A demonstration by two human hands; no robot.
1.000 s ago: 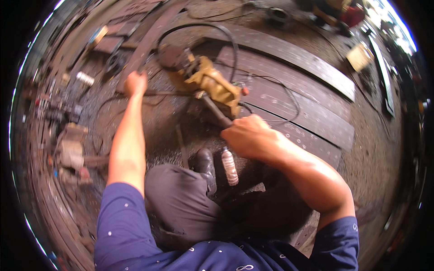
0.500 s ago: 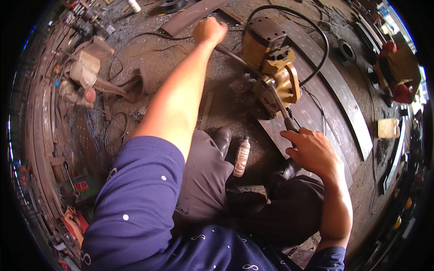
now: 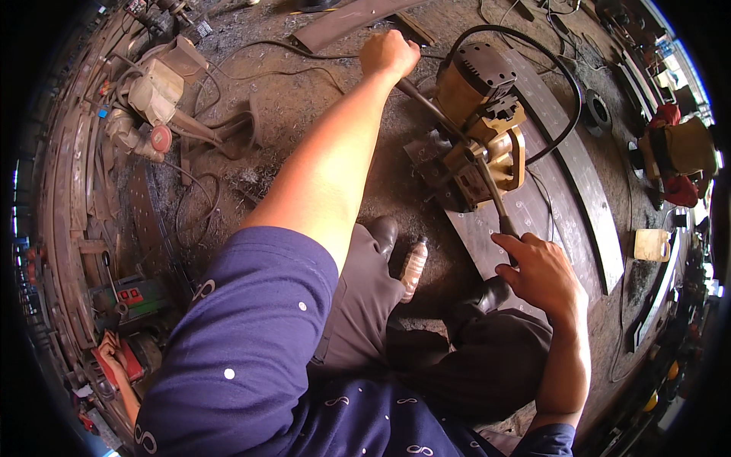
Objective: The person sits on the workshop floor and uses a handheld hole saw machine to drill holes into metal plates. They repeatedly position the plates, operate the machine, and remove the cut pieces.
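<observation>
A yellow-brown magnetic drill point(image 3: 463, 82) with a dark top stands on long dark steel plates ahead of me, slightly right. Metal feed handles with dark grips reach out from its hub. At the far left, my left hand point(image 3: 390, 56) is closed in a fist around the end of one feed handle point(image 3: 428, 107). My right hand point(image 3: 545, 273) is nearer, its thumb and index finger around the grip of another feed handle point(image 3: 496, 199). The index finger lies nearly straight; its other fingers are partly hidden. The drill's lower end is partly hidden behind the hub.
A plastic bottle point(image 3: 414, 268) stands between my feet. A black hose point(image 3: 571, 84) loops over the steel plates point(image 3: 567, 221). Another machine point(image 3: 154, 95) with cables lies left. A white jug point(image 3: 652, 244) is at right. Another person's hand point(image 3: 112, 350) touches something red at lower left.
The whole scene has shifted to the right in view. The feed handles look turned slightly clockwise, with both my hands still on them. The other person's hand shows more fully.
</observation>
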